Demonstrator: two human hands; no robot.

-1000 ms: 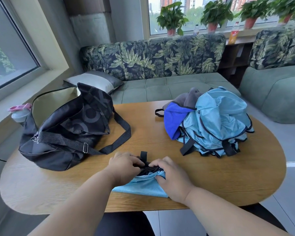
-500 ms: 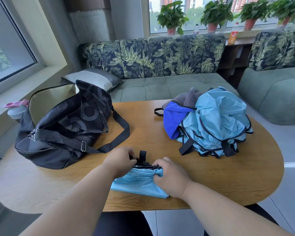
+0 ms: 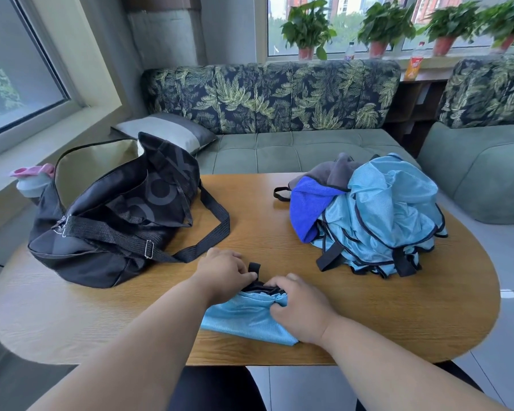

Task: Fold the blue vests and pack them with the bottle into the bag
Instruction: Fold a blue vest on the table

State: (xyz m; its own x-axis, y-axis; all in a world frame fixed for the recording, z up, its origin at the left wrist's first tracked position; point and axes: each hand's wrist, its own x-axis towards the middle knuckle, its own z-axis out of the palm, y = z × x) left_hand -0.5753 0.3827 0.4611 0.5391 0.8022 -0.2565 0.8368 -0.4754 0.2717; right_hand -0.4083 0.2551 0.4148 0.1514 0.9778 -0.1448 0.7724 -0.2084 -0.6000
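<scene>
Both hands are down on the folded vest [image 3: 244, 317] at the near edge of the table [image 3: 279, 232], and the grip is busy: the left hand [image 3: 223, 272] has its fingers curled over the dark-trimmed top edge beside a short black strap [image 3: 254, 266], while the right hand [image 3: 300, 310] bunches the light blue cloth between curled fingers and thumb. This fabric looks thin, light and floppy, a mesh-like weave that I judge will slide on itself and spring open if let go, so the safest hold is along the bound black edging and the straps, pinning the layers flat before lifting. Over to the right, the pile of vests [image 3: 389, 218] waits in a crumpled heap, well apart from the hands, with a darker blue cloth [image 3: 307, 209] and something grey [image 3: 336, 172] tucked against its left side. The black bag [image 3: 116, 221] sits at the left of the table, mouth gaping, soft-sided and slumping, its shoulder strap [image 3: 208, 241] trailing toward the hands. The bottle [image 3: 31, 180], pink-capped, stands against the bag's far left end; whether it sits in a pocket I cannot tell. Writing? Large grey letters run across the bag's flap, but folds break them up and I can't read a word.
</scene>
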